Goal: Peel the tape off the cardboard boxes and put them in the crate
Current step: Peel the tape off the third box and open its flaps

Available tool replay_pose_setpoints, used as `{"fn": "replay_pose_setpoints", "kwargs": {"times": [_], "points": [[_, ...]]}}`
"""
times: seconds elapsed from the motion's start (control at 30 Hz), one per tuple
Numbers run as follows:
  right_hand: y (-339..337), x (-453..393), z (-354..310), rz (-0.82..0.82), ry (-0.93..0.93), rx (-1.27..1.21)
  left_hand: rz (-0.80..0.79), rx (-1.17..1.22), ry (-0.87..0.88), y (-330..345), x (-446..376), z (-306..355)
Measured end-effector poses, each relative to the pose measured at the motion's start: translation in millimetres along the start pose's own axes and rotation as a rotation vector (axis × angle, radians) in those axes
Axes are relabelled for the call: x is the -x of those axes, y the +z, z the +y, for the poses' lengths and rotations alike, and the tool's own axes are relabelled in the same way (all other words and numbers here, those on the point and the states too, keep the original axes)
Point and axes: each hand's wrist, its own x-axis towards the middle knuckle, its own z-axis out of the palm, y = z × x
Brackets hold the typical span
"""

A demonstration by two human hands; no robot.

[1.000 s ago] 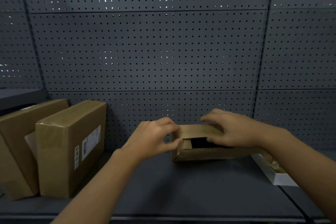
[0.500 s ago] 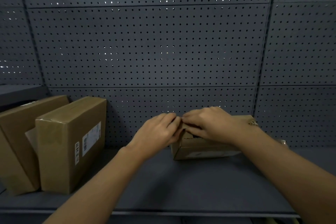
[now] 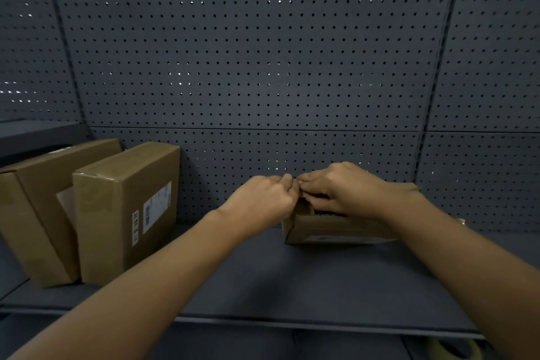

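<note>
We see pegboard wall (image 3: 251,67) behind, dark shelf (image 3: 292,278) below. Two big taped boxes (image 3: 125,213) stand on edge at shelf left, leaning, well apart from hands, prob waiting their turn. Small cardboard box (image 3: 336,228) lies flat at shelf centre-right, brown, top flap partly lifted, dark gap showing. Right hand (image 3: 342,190) curls over box top, likely steadying it. Left hand (image 3: 263,202) pinches at top-left corner w/ fingertips meeting right's; we judge tape end there, tape itself too small to tell. No crate in view.

Box labels (image 3: 148,214): print illegible
</note>
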Motion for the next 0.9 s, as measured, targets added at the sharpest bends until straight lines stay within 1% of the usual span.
{"fn": "replay_pose_setpoints", "kwargs": {"times": [0.13, 0.23, 0.3, 0.37, 0.47, 0.53, 0.6, 0.67, 0.73, 0.8, 0.83, 0.9], "points": [[0.8, 3.3, 1.8, 0.035, -0.003, -0.062, -0.103, -0.037, 0.067, -3.2, -8.7, -5.2], [1.2, 7.3, 1.2, 0.084, -0.008, -0.120, -0.121, 0.009, 0.071, -4.3, -11.7, -6.3], [0.4, 9.9, 0.0, 0.126, 0.001, -0.161, -0.098, 0.041, 0.051, -5.6, -11.6, -6.5], [-1.2, 10.7, -0.8, 0.143, 0.013, -0.200, -0.064, 0.117, -0.013, -5.4, -11.9, -5.3], [-0.5, 12.2, 2.3, 0.155, 0.039, -0.243, -0.012, 0.241, -0.210, -3.4, -10.7, 2.9], [2.8, 16.2, 7.6, 0.177, 0.054, -0.277, -0.020, 0.320, -0.328, -5.3, -5.6, 11.7], [3.8, 19.9, 10.3, 0.177, 0.070, -0.291, -0.116, 0.461, -0.450, -4.5, 3.8, 21.2], [2.8, 21.5, 11.5, 0.178, 0.067, -0.294, -0.204, 0.748, -0.574, 1.9, 13.9, 30.9], [0.7, 21.4, 11.7, 0.183, 0.044, -0.300, -0.190, 1.100, -0.654, 9.0, 20.6, 40.1], [-1.9, 22.9, 13.0, 0.177, 0.008, -0.313, -0.142, 1.366, -0.694, 14.9, 23.9, 47.5], [-2.4, 24.3, 14.3, 0.177, -0.005, -0.330, -0.132, 1.442, -0.707, 16.5, 25.1, 50.3], [-3.3, 27.7, 18.5, 0.192, -0.016, -0.375, -0.113, 1.482, -0.702, 19.1, 27.2, 53.5]]}}
